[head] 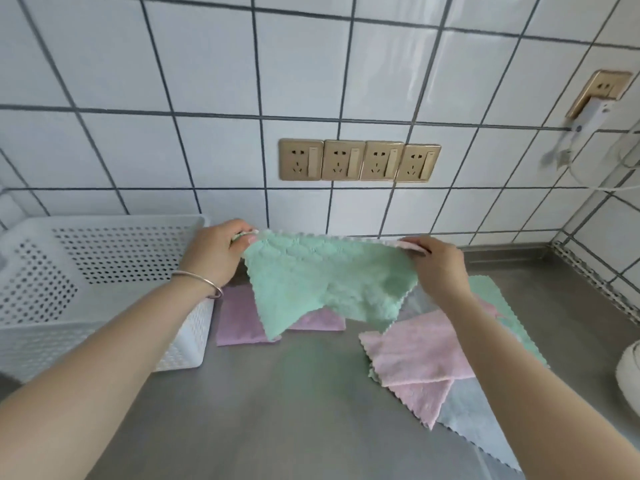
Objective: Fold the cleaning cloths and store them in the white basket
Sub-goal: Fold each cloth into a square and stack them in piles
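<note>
The left hand (211, 252) and right hand (438, 263) are each pinching a top corner of the green cloth (325, 285), holding it stretched above the steel counter (294, 410) beside the white basket (104, 289). Keeping both corners level and taut before folding should give the neatest, squarest crease.

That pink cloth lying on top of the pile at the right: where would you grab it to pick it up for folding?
Probably by two neighbouring corners along one scalloped edge of the pink cloth, coming from above. It lies flat on the steel counter, its left corner free of the pile, so a pinch there lifts it clear and lets it hang open, as both hands now hold the green cloth.
</note>
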`<state>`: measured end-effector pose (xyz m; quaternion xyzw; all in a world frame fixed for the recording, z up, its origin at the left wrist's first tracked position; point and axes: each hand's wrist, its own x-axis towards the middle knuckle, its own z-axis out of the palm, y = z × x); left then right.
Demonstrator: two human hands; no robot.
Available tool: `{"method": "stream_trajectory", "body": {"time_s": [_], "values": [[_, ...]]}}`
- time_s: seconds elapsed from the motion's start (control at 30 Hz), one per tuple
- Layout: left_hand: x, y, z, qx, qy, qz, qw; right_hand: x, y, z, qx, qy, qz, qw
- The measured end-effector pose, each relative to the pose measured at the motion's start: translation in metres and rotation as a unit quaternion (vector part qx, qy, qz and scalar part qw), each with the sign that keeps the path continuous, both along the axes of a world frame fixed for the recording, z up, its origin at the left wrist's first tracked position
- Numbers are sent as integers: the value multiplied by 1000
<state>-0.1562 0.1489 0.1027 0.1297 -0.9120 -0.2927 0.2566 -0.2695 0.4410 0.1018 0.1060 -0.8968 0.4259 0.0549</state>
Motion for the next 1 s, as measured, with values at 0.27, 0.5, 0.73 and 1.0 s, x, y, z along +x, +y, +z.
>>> {"method": "stream_trajectory", "body": {"time_s": [0.27,0.5,0.73,1.0], "values": [[117,-24,-25,53,-111,-104,987,69,8,-25,151,-66,220,961],[196,-3,-129,97,-344,-165,919,138,34,-150,237,-281,294,882],[232,17,-183,103,-487,-206,842,176,47,-180,323,-345,315,823],[209,5,-186,217,-514,-160,814,153,42,-181,315,-390,270,822]]}}
